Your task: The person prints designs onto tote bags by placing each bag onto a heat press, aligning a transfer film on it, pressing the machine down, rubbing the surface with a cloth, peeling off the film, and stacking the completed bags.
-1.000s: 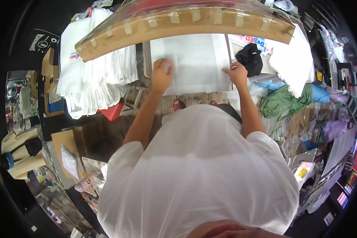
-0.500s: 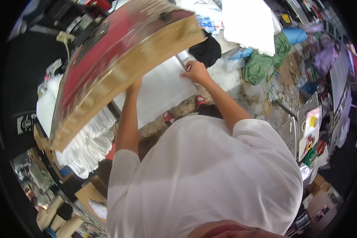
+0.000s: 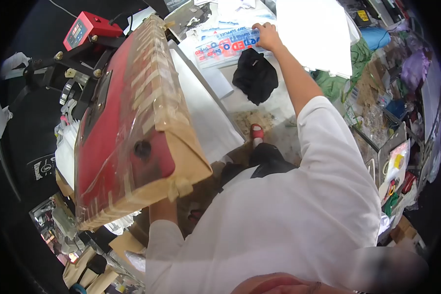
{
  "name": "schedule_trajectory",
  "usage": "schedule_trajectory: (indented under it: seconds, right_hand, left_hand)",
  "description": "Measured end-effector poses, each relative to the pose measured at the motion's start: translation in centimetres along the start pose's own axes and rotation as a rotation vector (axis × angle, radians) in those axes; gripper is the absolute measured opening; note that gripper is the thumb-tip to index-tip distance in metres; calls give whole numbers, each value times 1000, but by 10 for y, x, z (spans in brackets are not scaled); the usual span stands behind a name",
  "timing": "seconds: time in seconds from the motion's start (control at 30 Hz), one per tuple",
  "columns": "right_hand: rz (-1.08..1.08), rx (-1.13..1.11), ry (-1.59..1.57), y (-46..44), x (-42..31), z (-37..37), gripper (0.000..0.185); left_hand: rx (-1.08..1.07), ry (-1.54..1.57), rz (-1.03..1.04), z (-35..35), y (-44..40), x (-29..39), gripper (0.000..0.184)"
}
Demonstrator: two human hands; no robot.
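My right hand (image 3: 268, 36) reaches to the right edge of printed sheets (image 3: 225, 46) with red and blue lettering. Its fingers are bent over them; whether it pinches one is too small to tell. A crumpled black cloth (image 3: 255, 76) lies just below that hand. My left hand is hidden behind the red heat press top (image 3: 125, 132), which has taped cardboard round its edge; only the forearm shows. White fabric (image 3: 201, 105) lies on the flat plate under the press.
A white stack (image 3: 313, 34) sits right of my right hand. Green plastic (image 3: 355, 59) and a blue bundle (image 3: 375, 37) are farther right. A red control box (image 3: 89, 30) stands upper left. White cloths (image 3: 67, 149) hang beyond the press.
My right hand has left the white fabric's edge and moved up to the printed sheets. My left hand has gone out of sight behind the press. The view has turned to the right.
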State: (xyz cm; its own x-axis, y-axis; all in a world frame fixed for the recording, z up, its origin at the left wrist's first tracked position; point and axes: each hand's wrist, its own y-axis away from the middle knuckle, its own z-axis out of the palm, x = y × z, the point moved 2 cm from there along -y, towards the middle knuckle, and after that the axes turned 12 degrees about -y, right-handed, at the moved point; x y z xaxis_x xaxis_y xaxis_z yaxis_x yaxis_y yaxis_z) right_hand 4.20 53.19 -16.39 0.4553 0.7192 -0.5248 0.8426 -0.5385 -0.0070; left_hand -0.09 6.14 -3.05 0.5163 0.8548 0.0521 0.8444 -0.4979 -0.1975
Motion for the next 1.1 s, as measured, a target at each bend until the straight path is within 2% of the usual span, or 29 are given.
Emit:
schedule_trajectory:
  seconds: [0.07,0.2,0.27,0.3,0.37,0.4,0.47,0.5,0.53,0.6,0.67,0.7,0.73,0.77,0.8,0.83,0.87,0.9,0.93,1.0,1.03,1.07,1.1]
  right_hand:
    - [-36,-26,27,-9,-8,-1,65]
    - [-133,-44,108,-13,-15,4,62]
    - [-138,30,113,-11,-15,3,47]
    - [-140,30,113,-9,-15,2,47]
    - [-241,174,121,-4,-17,-5,32]
    - [-245,173,124,-3,-16,-11,32]
    - [-15,89,-183,-4,-16,-24,24]
    - [-123,261,-264,12,-30,-40,20]
    - [-142,253,-265,27,-46,-53,20]
    - [-149,395,-459,70,-84,-71,13]
    - [-173,465,-506,129,-144,-84,10]
    - [-294,493,-572,160,-169,-81,10]
    - [-414,436,-335,180,-178,-60,10]
    - [-359,413,-570,214,-217,-68,12]
    - [-353,333,-708,239,-233,-57,16]
    - [-379,255,-789,267,-250,-52,18]
    - [-508,195,-837,292,-265,-46,22]
    - [-654,108,-819,311,-276,-44,27]
    - [-654,112,-817,324,-286,-46,27]
    - [-811,-82,-682,354,-306,-45,28]
    - [-809,-90,-682,363,-309,-43,28]
    - [-847,-80,-644,372,-311,-41,26]
    - [-888,-71,-606,378,-314,-40,25]
  left_hand:
    - [33,167,-13,13,-2,-5,79]
    - [-8,76,-49,17,0,-7,80]
    - [12,221,-67,12,1,-1,77]
    - [14,221,-68,11,1,-2,77]
    - [17,201,-64,12,1,-7,77]
    - [19,200,-63,13,2,-8,76]
    - [23,187,-46,15,3,-13,76]
    - [28,189,-40,16,2,-15,75]
    - [30,184,-33,17,1,-17,75]
    - [31,163,-17,21,4,-28,75]
    - [2,158,-8,25,9,-45,74]
    - [-25,153,13,34,7,-55,74]
    - [-86,161,36,52,3,-68,74]
    - [-145,211,53,66,0,-75,74]
    - [-190,319,59,62,8,-72,73]
    - [-252,554,61,24,28,-51,70]
    - [-319,787,49,-16,49,-28,67]
    - [-572,1207,-114,-30,81,-19,58]
    - [-838,1619,-293,-40,110,-10,49]
    - [-798,1817,-341,-67,142,7,44]
    - [-675,1895,-435,-64,148,7,42]
    - [-672,1899,-442,-60,147,0,42]
    - [-536,1907,-442,-56,141,-8,41]
